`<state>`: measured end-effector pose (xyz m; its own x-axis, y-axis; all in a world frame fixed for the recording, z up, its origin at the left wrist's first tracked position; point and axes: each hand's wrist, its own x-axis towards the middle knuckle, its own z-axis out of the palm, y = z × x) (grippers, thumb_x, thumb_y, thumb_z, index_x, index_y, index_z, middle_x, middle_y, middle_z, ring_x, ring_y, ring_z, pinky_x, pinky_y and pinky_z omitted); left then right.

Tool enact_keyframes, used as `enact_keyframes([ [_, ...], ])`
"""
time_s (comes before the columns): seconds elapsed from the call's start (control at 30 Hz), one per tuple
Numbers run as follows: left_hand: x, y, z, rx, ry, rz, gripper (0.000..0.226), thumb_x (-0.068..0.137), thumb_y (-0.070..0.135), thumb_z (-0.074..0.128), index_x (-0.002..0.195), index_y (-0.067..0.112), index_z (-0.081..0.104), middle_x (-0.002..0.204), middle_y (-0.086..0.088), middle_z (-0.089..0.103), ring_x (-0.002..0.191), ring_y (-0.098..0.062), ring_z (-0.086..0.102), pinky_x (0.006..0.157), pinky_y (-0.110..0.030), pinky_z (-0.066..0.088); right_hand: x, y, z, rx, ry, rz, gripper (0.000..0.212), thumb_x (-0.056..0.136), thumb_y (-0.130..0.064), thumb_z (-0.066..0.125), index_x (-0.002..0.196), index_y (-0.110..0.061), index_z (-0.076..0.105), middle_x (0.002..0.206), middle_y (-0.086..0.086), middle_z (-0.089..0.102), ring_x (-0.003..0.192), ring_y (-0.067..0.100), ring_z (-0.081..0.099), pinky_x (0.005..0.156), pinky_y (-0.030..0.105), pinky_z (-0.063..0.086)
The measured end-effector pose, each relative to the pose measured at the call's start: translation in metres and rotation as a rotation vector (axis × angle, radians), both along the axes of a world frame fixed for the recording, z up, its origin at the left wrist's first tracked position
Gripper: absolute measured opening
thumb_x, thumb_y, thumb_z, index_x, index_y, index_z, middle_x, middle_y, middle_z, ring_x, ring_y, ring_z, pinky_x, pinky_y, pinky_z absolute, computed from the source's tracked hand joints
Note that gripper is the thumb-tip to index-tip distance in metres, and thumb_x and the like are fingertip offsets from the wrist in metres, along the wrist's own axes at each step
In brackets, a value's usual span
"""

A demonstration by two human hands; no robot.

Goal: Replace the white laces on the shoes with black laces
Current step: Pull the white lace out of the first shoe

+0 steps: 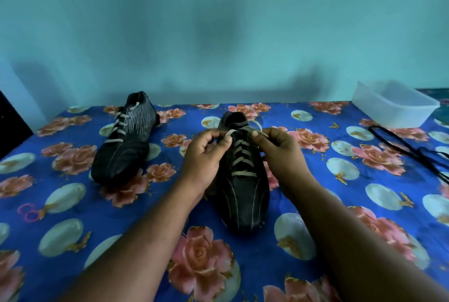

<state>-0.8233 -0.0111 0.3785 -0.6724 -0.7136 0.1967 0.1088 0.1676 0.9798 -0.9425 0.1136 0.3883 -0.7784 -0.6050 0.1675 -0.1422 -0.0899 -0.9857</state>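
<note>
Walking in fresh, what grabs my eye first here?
Two bare hands, left hand and right hand, pinch the white lace at the top of the near black shoe, centre. A second black shoe lies to the left on the blue rose-printed cloth; loose black laces lie at the right edge.

Plain turquoise painted wall (218,22) with soft shadows, dim bluish light, desk under blue rose-patterned floral cloth (60,228), dark object (9,124) at left edge

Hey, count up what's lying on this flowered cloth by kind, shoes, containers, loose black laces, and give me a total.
Shoes: 2, the near shoe held at its white lace by the left hand and right hand, and the far shoe
Plastic containers: 1
Black lace bundles: 1
Total: 4
</note>
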Motion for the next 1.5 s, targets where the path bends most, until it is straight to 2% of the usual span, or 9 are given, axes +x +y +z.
enact_keyframes([
  [0.37, 0.017, -0.002, 0.02, 0.394, 0.222, -0.077, 0.031, 0.103, 0.029, 0.044, 0.086, 0.02, 0.068, 0.089, -0.004, 0.069, 0.078, -0.018, 0.06, 0.073, -0.038, 0.045, -0.011, 0.015, 0.019, -0.237, -0.341, 0.078, 0.033, 0.086, -0.052, 0.064, 0.072, -0.022, 0.059, 0.082, 0.0, 0.065, 0.08, 0.013, 0.062, 0.078, 0.035, 0.045],
  [0.5, 0.033, -0.02, 0.033, 0.533, 0.392, -0.053, 0.024, 0.104, 0.035, 0.048, 0.085, 0.02, 0.05, 0.078, -0.003, 0.064, 0.08, -0.021, 0.066, 0.084, -0.037, 0.056, -0.031, 0.028, 0.024, -0.323, -0.46, 0.023, 0.039, 0.094, -0.054, 0.059, 0.069, -0.025, 0.051, 0.075, -0.003, 0.06, 0.081, 0.015, 0.064, 0.081, 0.038, 0.046],
  [0.7, 0.047, -0.055, 0.033, 0.304, 0.266, 0.204, 0.027, 0.104, 0.036, 0.055, 0.084, 0.018, 0.058, 0.059, 0.007, 0.037, 0.047, -0.008, 0.036, 0.063, -0.034, 0.043, -0.06, 0.052, 0.036, -0.401, -0.537, -0.212, 0.042, 0.094, -0.05, 0.065, 0.067, -0.023, 0.048, 0.056, -0.004, 0.039, 0.058, 0.017, 0.055, 0.068, 0.033, 0.045],
  [0.87, 0.05, -0.06, 0.018, -0.406, -0.315, 0.303, 0.032, 0.101, 0.043, 0.058, 0.101, 0.011, 0.063, 0.085, 0.003, 0.064, 0.075, -0.011, 0.06, 0.062, -0.027, 0.043, -0.072, 0.063, 0.033, -0.183, -0.44, -0.357, 0.037, 0.093, -0.052, 0.067, 0.078, -0.02, 0.058, 0.059, -0.002, 0.041, 0.057, 0.016, 0.048, 0.063, 0.032, 0.044],
  [0.97, 0.046, -0.062, 0.005, -0.56, -0.579, 0.266, 0.043, 0.098, 0.041, 0.063, 0.129, 0.01, 0.062, 0.123, -0.01, 0.067, 0.111, -0.031, 0.064, 0.087, -0.039, 0.052, -0.08, 0.07, 0.028, -0.017, -0.261, -0.459, 0.034, 0.093, -0.047, 0.069, 0.092, -0.014, 0.062, 0.073, 0.002, 0.049, 0.062, 0.015, 0.049, 0.059, 0.028, 0.047],
  [1.03, 0.042, -0.062, 0.0, -0.581, -0.711, 0.244, 0.065, 0.098, 0.043, 0.06, 0.151, 0.009, 0.044, 0.156, -0.015, 0.043, 0.139, -0.034, 0.046, 0.108, -0.044, 0.043, -0.083, 0.069, 0.021, 0.219, -0.018, -0.51, 0.041, 0.092, -0.042, 0.072, 0.114, -0.01, 0.06, 0.098, 0.008, 0.058, 0.078, 0.02, 0.059, 0.065, 0.03, 0.047],
  [1.17, 0.035, -0.05, 0.002, -0.439, -0.55, 0.217, 0.084, 0.097, 0.055, 0.056, 0.163, 0.022, 0.015, 0.17, -0.013, 0.005, 0.154, -0.032, 0.02, 0.121, -0.049, 0.031, -0.063, 0.051, 0.007, 0.736, 0.472, -0.514, 0.063, 0.086, -0.051, 0.072, 0.137, -0.023, 0.049, 0.144, 0.012, 0.041, 0.137, 0.035, 0.034, 0.107, 0.051, 0.034],
  [1.3, 0.03, -0.024, 0.003, -0.492, -0.385, 0.017, 0.072, 0.097, 0.046, 0.06, 0.159, 0.027, 0.028, 0.17, -0.003, 0.013, 0.152, -0.017, 0.024, 0.123, -0.04, 0.027, -0.034, 0.029, 0.003, 0.513, 0.773, -0.267, 0.036, 0.089, -0.051, 0.069, 0.117, -0.028, 0.067, 0.126, -0.002, 0.062, 0.124, 0.025, 0.047, 0.096, 0.036, 0.036],
  [1.5, 0.024, -0.005, 0.0, -0.508, -0.354, -0.112, 0.077, 0.091, 0.055, 0.061, 0.158, 0.031, 0.033, 0.162, 0.003, 0.035, 0.143, -0.008, 0.038, 0.119, -0.034, 0.034, -0.013, 0.016, -0.008, 0.347, 0.718, -0.061, 0.024, 0.093, -0.036, 0.071, 0.113, -0.022, 0.071, 0.102, -0.008, 0.069, 0.097, 0.01, 0.057, 0.083, 0.031, 0.044],
])
